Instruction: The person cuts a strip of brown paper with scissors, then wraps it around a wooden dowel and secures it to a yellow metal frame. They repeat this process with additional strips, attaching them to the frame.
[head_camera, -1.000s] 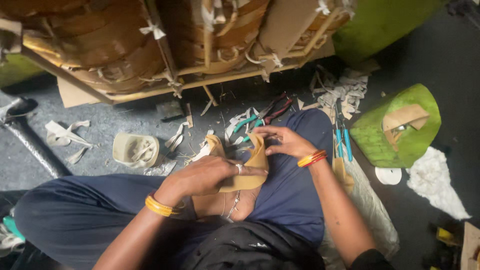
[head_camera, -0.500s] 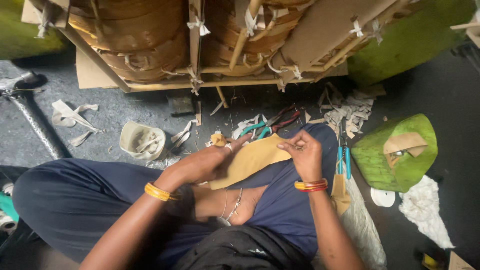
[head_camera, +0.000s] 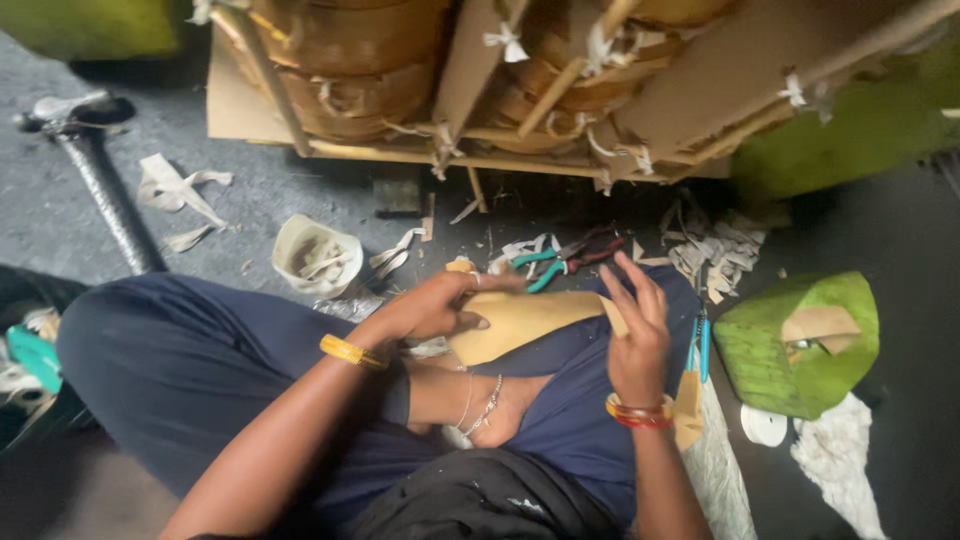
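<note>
— What do you have on the head camera?

— I see the left hand (head_camera: 432, 308) clamped on one end of a tan cardboard strip (head_camera: 520, 322), fingers curled over its edge. The strip lies across the lap, above the crossed legs in dark blue trousers (head_camera: 190, 360).

— And the other hand?

— The right hand (head_camera: 635, 330) has its fingers spread apart, its lower edge touching the strip's far end; I see no closed grasp there.

— Anything close by?

— Teal-handled pliers (head_camera: 545, 265) lie on the floor just beyond the strip, a small white cup (head_camera: 315, 255) to their left, a green painted shell (head_camera: 800, 340) to the right, and a bound cardboard frame (head_camera: 520, 90) stands ahead.
</note>
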